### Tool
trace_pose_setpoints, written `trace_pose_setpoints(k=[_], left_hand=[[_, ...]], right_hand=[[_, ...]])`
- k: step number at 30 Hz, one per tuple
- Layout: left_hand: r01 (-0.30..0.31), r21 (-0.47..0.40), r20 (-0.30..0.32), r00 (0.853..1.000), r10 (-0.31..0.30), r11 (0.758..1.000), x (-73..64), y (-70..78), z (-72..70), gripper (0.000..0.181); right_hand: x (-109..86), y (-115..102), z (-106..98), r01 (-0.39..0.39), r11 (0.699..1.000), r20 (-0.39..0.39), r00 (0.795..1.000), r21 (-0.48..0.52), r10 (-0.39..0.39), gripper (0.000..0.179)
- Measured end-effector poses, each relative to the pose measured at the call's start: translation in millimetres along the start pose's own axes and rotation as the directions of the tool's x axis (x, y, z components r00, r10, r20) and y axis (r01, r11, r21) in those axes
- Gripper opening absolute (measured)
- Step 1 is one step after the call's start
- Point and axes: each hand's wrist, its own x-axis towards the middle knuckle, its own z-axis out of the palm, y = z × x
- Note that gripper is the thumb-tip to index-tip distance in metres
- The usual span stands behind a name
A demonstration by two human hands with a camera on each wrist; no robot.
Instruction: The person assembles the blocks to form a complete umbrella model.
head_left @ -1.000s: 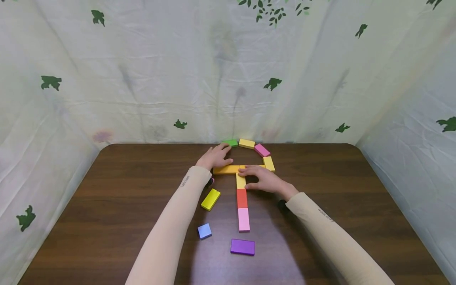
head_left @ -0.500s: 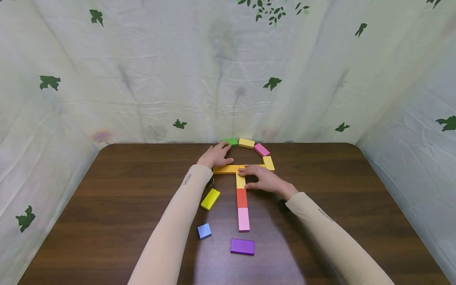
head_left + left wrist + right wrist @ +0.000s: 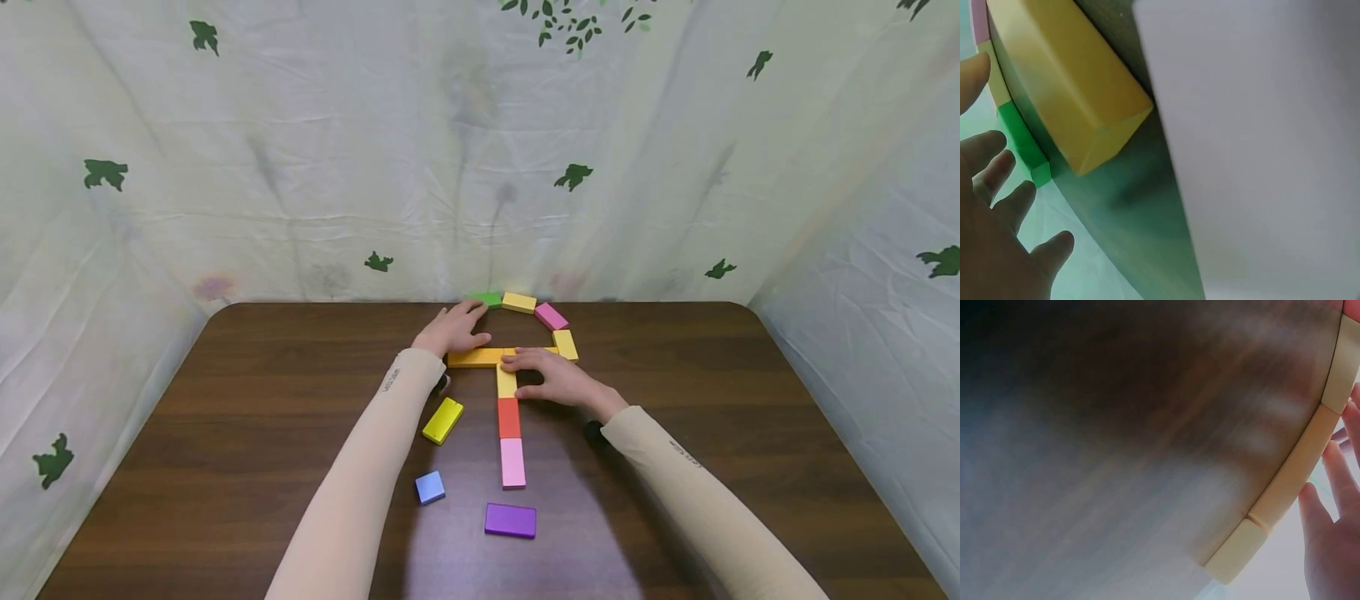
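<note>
My left hand (image 3: 452,330) reaches to the far side with fingers spread, its fingertips at the near edge of a green block (image 3: 487,300). In the left wrist view the fingers look loose beside the green block (image 3: 1025,147), and the end of an orange block (image 3: 1079,81) is close by. My right hand (image 3: 561,379) lies over the row of orange blocks (image 3: 476,358), partly hiding it. Its thumb is beside a yellow block (image 3: 507,383), the other fingertips further up. In the right wrist view, nearly straight fingers (image 3: 1341,472) meet the edge of the orange block (image 3: 1294,469).
A red block (image 3: 509,418) and a pink block (image 3: 513,462) continue the column toward me. Yellow (image 3: 520,302), magenta (image 3: 552,316) and yellow (image 3: 566,344) blocks curve at the back right. Loose yellow (image 3: 443,420), blue (image 3: 431,487) and purple (image 3: 511,520) blocks lie nearer.
</note>
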Motion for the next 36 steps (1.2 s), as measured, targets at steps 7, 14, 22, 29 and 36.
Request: trace_pose_setpoints(k=[7, 14, 22, 29, 36], left_hand=[[-0.022, -0.022, -0.028, 0.999, 0.021, 1.000, -13.4, -13.4, -4.6, 0.063], [-0.073, -0.055, -0.050, 0.996, 0.070, 0.996, -33.4, -27.0, -9.3, 0.064], [-0.146, -0.094, -0.076, 0.987, 0.139, 0.985, -61.8, -37.2, -9.4, 0.066], [-0.154, -0.150, -0.078, 0.987, 0.144, 0.977, -87.0, -44.6, -1.9, 0.065], [-0.189, -0.153, -0.118, 0.978, 0.172, 0.970, -108.5, -48.8, 7.3, 0.062]], right_hand=[[-0.7, -0.1, -0.1, 0.001, 1.000, -0.006, 1.000, 0.005, -0.001, 0.053], [-0.5, -1.7, 0.2, 0.007, 1.000, -0.007, 1.000, 0.009, -0.007, 0.053], [-1.7, -3.4, -0.4, 0.003, 1.000, -0.008, 1.000, 0.014, -0.003, 0.053], [-1.8, -3.3, 0.3, 0.006, 1.000, -0.003, 1.000, 0.002, -0.006, 0.053], [-0.9, -2.1, 0.6, -0.002, 1.000, -0.004, 1.000, 0.006, 0.002, 0.053]])
